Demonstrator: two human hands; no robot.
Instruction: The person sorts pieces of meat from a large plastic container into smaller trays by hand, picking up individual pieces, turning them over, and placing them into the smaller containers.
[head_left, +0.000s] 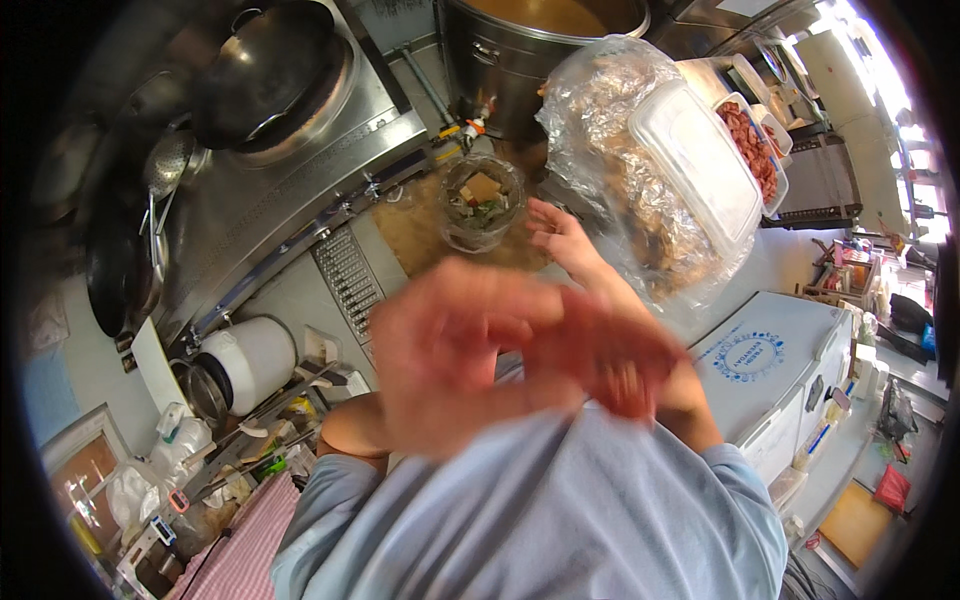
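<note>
Close to the camera and badly blurred, my left hand (457, 352) pinches a dark-red thing (615, 352) between fingers and thumb; whether it is meat or a package I cannot tell. Behind and beyond it, my right hand (559, 236) reaches forward, fingers apart, with nothing visible in it. Just left of those fingertips a round bin lined with a clear bag (480, 236) stands on the floor, with green scraps and a piece of cardboard (482, 187) inside. To the right of my right hand lies a large clear plastic bag (600, 97) of brownish contents, with a translucent plastic lid (697, 169) on top.
A steel stove (375, 135) with a wok (262, 75) is at upper left. A large steel pot (510, 67) of brownish liquid stands ahead. Tubs of cut red meat (750, 150) and a white chest freezer (772, 352) are at right. A white barrel (255, 364) lies at left.
</note>
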